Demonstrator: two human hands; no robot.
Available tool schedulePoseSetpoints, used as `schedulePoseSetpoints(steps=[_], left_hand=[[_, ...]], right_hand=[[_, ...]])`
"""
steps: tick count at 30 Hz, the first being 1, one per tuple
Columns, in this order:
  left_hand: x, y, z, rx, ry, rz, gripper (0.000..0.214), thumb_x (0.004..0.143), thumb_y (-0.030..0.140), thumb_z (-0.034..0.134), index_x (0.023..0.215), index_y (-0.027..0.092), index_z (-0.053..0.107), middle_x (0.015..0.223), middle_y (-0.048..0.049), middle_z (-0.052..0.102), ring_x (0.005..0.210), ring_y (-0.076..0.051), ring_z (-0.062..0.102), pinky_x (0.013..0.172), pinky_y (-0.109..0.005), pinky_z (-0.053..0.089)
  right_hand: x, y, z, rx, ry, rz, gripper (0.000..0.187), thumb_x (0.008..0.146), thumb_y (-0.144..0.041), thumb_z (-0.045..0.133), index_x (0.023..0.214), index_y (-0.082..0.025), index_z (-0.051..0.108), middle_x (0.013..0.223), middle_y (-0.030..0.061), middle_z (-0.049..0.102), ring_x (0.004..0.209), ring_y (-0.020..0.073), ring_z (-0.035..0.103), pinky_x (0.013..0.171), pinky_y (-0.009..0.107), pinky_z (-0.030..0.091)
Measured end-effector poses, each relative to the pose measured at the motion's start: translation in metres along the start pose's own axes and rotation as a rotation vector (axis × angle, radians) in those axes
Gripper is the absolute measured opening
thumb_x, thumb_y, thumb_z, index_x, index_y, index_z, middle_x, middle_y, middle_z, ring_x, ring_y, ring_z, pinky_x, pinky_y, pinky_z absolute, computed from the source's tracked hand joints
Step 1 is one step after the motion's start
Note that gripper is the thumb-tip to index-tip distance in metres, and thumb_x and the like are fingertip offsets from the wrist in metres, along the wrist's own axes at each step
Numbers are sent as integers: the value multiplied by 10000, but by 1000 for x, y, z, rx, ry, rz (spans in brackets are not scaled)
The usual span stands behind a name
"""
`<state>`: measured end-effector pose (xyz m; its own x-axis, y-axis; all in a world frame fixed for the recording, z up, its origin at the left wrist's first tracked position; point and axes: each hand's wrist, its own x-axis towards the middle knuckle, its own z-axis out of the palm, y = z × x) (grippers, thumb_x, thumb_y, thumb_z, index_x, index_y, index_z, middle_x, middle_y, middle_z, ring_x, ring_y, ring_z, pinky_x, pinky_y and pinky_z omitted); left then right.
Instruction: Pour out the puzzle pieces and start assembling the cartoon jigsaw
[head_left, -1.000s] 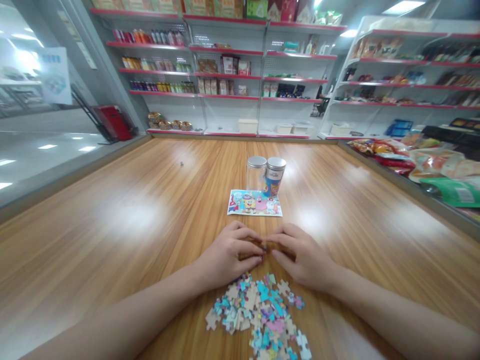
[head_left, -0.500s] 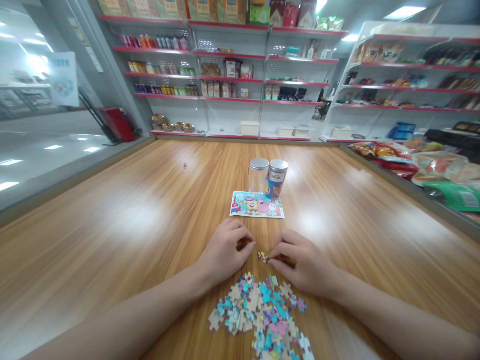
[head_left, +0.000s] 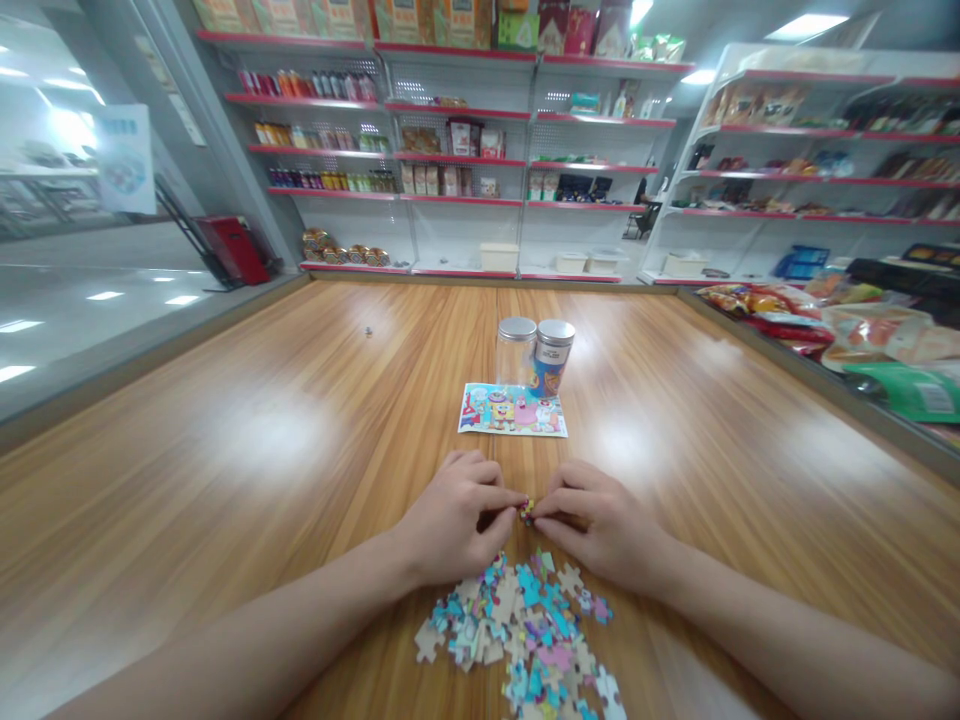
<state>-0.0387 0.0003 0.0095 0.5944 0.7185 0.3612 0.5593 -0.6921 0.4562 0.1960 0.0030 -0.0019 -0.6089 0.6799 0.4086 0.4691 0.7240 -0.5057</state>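
Between my fingertips lies a small cluster of yellow puzzle pieces (head_left: 527, 511), just beyond the main pile. My left hand (head_left: 463, 515) pinches its left side with thumb and forefinger. From the right, my right hand (head_left: 600, 520) grips the same cluster, fingers closed together. Nearer to me spreads a loose heap of jigsaw pieces (head_left: 525, 625), some showing blue, pink and purple print, others their plain cardboard backs. Past my hands a colourful cartoon picture sheet (head_left: 514, 412) lies flat on the table.
Behind the sheet stand a clear jar (head_left: 516, 352) with a silver lid and a blue printed can (head_left: 553, 360). A tiny object (head_left: 368, 331) sits far left on the wooden table (head_left: 247, 520). Packaged goods (head_left: 900, 390) lie along the right edge; stocked shelves (head_left: 465, 160) rise behind.
My left hand has moved right and its fingertips now meet the yellow pieces. My right hand stays nearly in place, still on the cluster.
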Motion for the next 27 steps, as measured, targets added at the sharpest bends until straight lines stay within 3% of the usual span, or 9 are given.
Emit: schedulePoseSetpoints(steps=[8, 15, 23, 27], left_hand=[[1, -2, 0, -181, 113, 56, 236, 881, 121, 549, 899, 165, 780, 864, -81, 660, 845, -195, 577, 779, -353, 478], [2, -2, 0, -185, 30, 143, 277, 864, 74, 550, 998, 161, 776, 1033, -86, 722, 959, -224, 575, 868, -393, 513], [1, -5, 1, -179, 22, 137, 291, 881, 81, 548, 1051, 170, 766, 1073, -90, 707, 1004, -229, 573, 897, -393, 510], [2, -5, -2, -246, 39, 83, 258, 871, 81, 546, 971, 167, 768, 1026, -88, 700, 983, -215, 594, 888, -369, 503]], right_hand=[[0, 2, 3, -12, 42, 51, 85, 906, -167, 669, 907, -218, 738, 854, 27, 626, 829, 162, 591, 727, 293, 465], [2, 0, 1, 24, 90, 61, 137, 907, -124, 656, 914, -219, 754, 982, 37, 694, 941, 173, 626, 844, 321, 516], [4, 0, -2, 12, 81, 58, 180, 930, -129, 636, 987, -232, 773, 1025, 17, 750, 970, 177, 636, 870, 338, 536], [4, 0, -2, 12, 68, 51, 197, 924, -128, 637, 1019, -239, 769, 1040, 23, 745, 987, 183, 635, 884, 345, 533]])
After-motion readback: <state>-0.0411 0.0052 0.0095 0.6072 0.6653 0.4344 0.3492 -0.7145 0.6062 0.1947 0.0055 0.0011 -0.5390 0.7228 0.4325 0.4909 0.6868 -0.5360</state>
